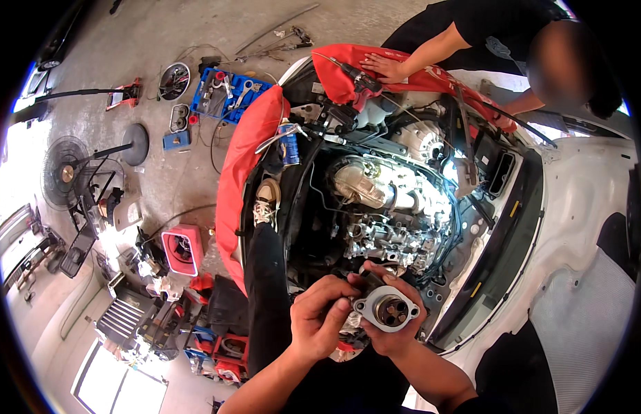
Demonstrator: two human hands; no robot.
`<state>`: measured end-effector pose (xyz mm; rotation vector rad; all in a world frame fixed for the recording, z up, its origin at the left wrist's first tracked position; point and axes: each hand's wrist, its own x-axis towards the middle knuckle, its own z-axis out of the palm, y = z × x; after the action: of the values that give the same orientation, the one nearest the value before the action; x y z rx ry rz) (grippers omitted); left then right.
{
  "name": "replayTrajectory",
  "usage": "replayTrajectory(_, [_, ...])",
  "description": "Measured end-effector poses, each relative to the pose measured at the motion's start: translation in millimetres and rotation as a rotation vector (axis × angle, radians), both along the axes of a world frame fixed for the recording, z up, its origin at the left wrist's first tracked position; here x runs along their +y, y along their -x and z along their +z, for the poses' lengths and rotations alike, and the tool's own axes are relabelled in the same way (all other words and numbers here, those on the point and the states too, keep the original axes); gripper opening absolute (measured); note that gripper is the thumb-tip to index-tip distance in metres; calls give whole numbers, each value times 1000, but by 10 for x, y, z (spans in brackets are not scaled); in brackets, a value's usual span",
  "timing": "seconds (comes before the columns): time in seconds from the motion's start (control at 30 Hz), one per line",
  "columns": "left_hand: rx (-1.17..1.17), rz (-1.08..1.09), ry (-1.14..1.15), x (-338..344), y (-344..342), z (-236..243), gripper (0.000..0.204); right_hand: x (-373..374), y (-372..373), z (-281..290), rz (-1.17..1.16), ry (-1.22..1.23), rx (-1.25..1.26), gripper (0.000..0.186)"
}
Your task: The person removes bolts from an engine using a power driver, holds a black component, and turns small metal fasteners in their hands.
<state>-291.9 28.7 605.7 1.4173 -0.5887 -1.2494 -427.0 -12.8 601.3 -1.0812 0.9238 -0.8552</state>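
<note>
Above the open engine bay, my right hand (404, 323) is wrapped round a flanged metal part (367, 316). Its grey oval flange has bolt-hole ears and faces up, with a dark round bore in which brownish metal pieces show. My left hand (322, 314) is closed, thumb and fingers pinched against the part's left side; the exact spot they grip is partly hidden. Just beyond both hands lies the uncovered engine (396, 241), brightly lit, with a tan-silver metal duct (358, 185) across its far side.
Red fender covers (231, 186) drape the car's edge, with a cordless drill (362, 84) and blue spray can (289, 145) nearby. A co-worker's hand (384, 67) rests on the far cover. My shoe (267, 196) is on the bay's left edge. A blue tool case (231, 93) and fan (66, 172) stand left.
</note>
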Motion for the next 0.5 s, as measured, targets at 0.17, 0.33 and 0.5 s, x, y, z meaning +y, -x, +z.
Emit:
replayTrajectory(0.17, [-295,-20,121,-81,70,14,10,5,-67,162,-155,-516,-142,60])
replayTrajectory(0.33, [-406,-6,-131,-35,-14,195,18,-70,-280,244,-252,-882,-196,38])
replayTrajectory(0.5, [-320,-55,-131,176,-389,262,20,44,-432,206,-15,-556,47,31])
